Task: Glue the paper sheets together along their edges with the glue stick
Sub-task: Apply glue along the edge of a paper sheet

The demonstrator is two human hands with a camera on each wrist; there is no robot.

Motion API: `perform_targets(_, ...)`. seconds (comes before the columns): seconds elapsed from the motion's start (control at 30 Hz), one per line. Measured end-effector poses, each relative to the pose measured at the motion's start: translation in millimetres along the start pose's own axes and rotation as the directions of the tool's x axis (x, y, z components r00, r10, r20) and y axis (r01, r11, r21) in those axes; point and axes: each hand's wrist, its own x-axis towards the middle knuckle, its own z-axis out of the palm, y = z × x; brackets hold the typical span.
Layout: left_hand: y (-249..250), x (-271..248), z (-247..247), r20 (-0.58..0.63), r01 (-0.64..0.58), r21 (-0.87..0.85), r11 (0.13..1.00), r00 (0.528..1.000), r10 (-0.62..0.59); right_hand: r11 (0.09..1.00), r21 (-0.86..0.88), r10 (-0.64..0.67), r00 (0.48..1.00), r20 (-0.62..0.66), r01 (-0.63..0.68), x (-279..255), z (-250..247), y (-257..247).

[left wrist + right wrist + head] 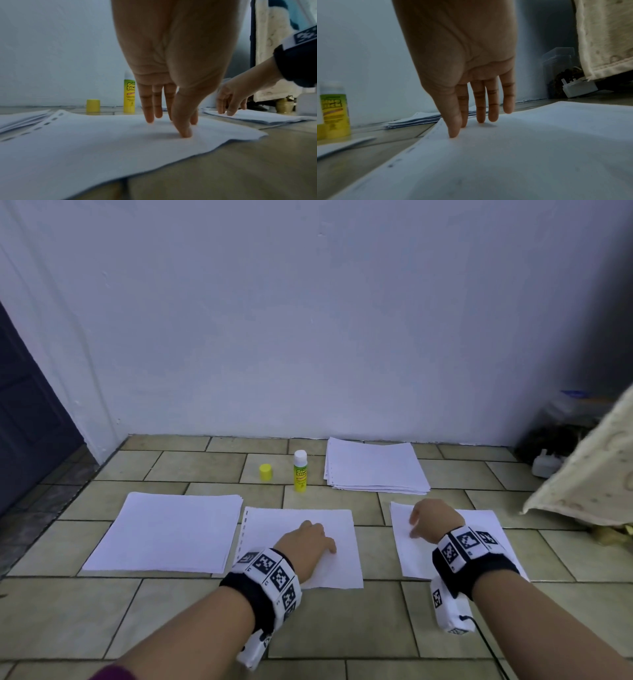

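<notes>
A yellow-green glue stick (300, 471) (129, 96) (335, 111) stands upright on the tiled floor with its white tip bare. Its yellow cap (265, 472) (93, 105) sits just to its left. My left hand (313, 539) (173, 121) rests with straight fingertips on the middle white sheet (274, 529) (85, 142), whose punched edge is on the left. My right hand (419, 520) (476, 121) touches the right sheet (486, 529) (530, 148) near its left edge, fingers straight. Neither hand holds anything.
A thin pile of white paper (164, 532) lies at the left, and a thicker stack (375, 469) lies by the wall behind the right sheet. At the far right hang a cream cloth (589, 474), a plastic box (558, 65) and a white plug (578, 88).
</notes>
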Motion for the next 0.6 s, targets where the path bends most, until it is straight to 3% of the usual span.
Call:
perform_targets(0.13, -13.5, -1.3, 2.1, 0.042, 0.111, -0.039, 0.993, 0.993, -0.109, 0.997, -0.081, 0.004, 1.000, -0.011, -0.005, 0.7, -5.2, -1.1)
perform_targets(0.33, -29.5, -4.3, -2.2, 0.216, 0.030, 0.074, 0.997, 0.975, -0.045, 0.986, -0.159, -0.047, 0.999, -0.010, 0.044, -5.3, -32.4, -24.7)
perform_targets(0.47, -31.3, 0.7, 1.3, 0.227, 0.006, 0.143, 0.990, 0.973, -0.039, 0.968, 0.110, -0.216, 0.971, -0.104, 0.228, 6.1, -43.8, -72.5)
perform_targets(0.6, -35.7, 2.8, 7.7, 0.237, 0.027, 0.100, 0.995, 0.970, -0.050, 0.800, 0.484, -0.321, 0.934, -0.157, 0.356, 10.8, -40.7, -126.6)
